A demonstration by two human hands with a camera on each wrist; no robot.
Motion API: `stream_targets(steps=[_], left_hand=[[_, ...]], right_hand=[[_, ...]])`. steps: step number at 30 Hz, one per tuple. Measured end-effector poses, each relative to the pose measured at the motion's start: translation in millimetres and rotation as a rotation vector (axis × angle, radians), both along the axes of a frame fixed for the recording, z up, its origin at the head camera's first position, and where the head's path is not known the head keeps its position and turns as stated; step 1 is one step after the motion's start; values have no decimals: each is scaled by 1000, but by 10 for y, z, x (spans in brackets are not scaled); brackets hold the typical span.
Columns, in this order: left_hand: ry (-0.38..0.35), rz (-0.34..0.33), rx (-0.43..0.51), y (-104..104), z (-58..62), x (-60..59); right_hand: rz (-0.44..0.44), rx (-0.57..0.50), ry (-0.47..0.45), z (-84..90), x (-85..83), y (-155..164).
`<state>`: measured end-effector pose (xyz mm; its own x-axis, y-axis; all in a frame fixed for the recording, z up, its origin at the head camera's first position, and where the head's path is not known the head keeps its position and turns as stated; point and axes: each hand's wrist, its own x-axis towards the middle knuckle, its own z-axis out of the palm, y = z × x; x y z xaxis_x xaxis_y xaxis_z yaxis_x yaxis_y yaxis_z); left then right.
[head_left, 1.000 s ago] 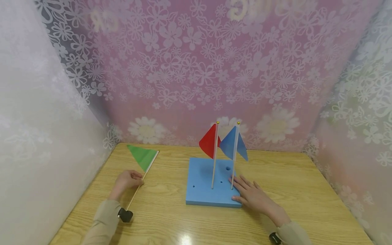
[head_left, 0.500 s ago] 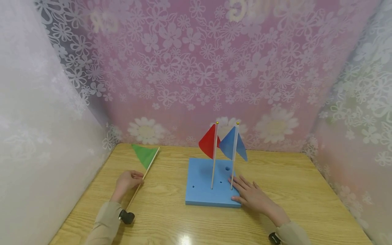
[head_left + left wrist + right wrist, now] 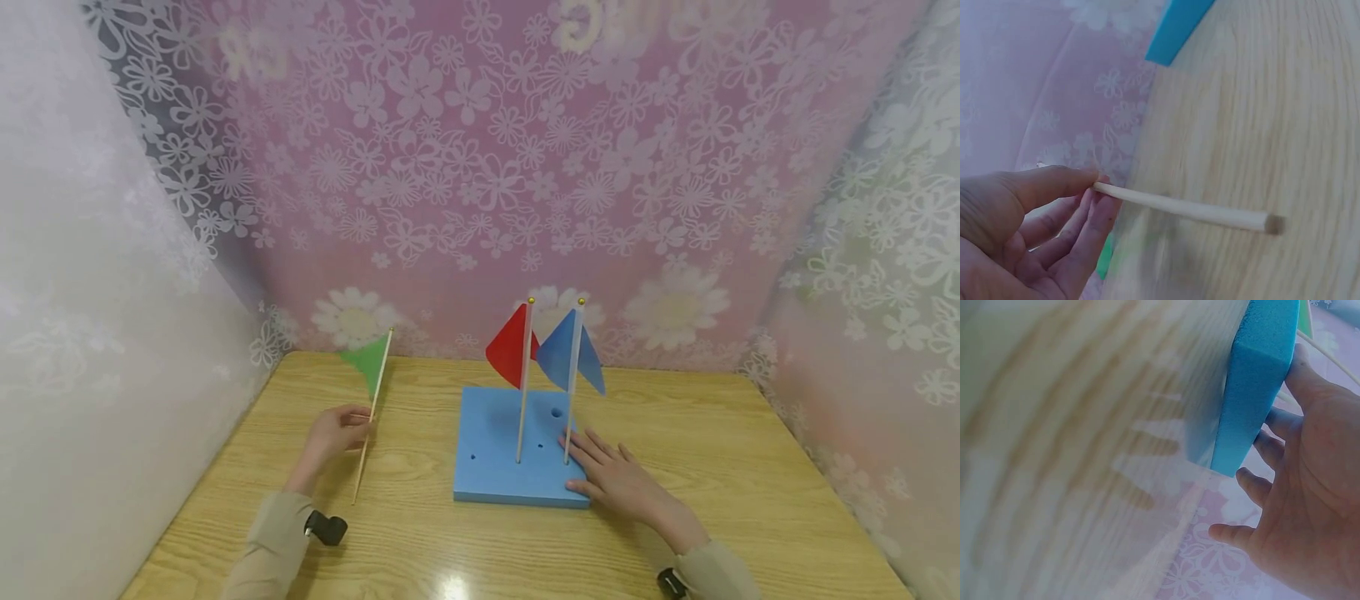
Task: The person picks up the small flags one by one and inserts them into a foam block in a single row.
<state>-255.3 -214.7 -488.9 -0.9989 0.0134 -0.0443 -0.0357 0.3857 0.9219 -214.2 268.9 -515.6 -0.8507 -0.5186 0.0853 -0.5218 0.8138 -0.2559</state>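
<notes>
My left hand pinches the wooden stick of a green flag between thumb and fingers, and the stick tilts slightly right at its top. In the left wrist view the stick's bare lower end points away from the fingertips. Toward the right, a blue foam board lies on the table. A red flag and a blue flag stand upright in it. My right hand rests on the board's right edge with fingers spread, close to the blue flag's stick.
Small holes show in the board, among them a left hole, a middle hole and a larger back hole. The wooden table meets a pink flowered backdrop behind and pale walls at both sides.
My left hand has moved right and a little away from me, lifting the green flag from lying slanted to nearly upright. My right hand and the board have barely moved.
</notes>
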Motion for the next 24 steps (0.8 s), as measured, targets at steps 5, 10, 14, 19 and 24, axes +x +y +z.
stream_targets(steps=[5,10,14,19,24], left_hand=[[42,-13,54,195,68,-34],[130,-7,133,414,120,-75],[209,-18,181,596,159,-87],[271,-44,215,815,204,-90],[345,-54,288,1016,243,-124]], right_hand=[[-1,-14,-24,26,18,-7],[4,-27,-35,53,36,-16],[4,-31,-17,52,41,-12],[9,-24,7,76,57,-23],[32,-54,12,147,87,-52]])
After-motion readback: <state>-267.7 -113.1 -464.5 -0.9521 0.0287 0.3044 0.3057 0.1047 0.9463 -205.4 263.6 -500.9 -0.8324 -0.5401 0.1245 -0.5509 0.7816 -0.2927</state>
